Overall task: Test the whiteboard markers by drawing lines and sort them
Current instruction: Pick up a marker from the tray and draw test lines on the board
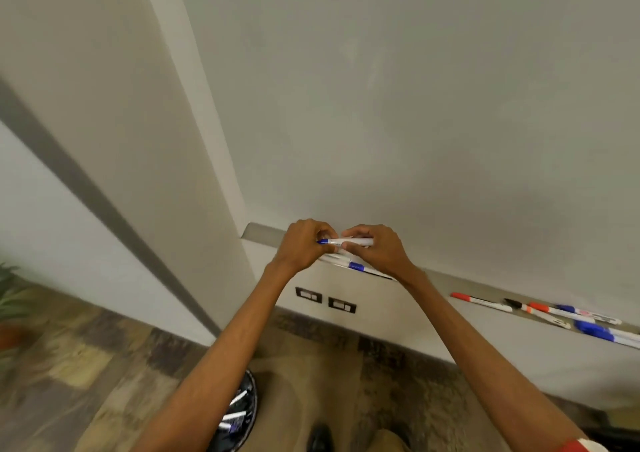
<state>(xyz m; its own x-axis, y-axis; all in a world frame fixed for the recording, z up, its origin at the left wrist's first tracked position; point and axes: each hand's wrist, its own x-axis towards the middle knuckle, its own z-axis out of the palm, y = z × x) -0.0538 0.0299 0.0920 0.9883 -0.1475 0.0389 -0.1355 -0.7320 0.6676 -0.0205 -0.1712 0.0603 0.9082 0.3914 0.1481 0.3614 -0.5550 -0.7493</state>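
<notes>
Centre frame: my right hand grips the blue marker; my left hand pinches its cap. I judge this as uncapping, so next pull straight apart.

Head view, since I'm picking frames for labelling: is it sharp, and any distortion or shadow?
Head view: blue marker fairly sharp at centre; plant and floor blur at left; wide-angle distortion slants the wall lines; a soft shadow dims the whiteboard at lower right.
</notes>
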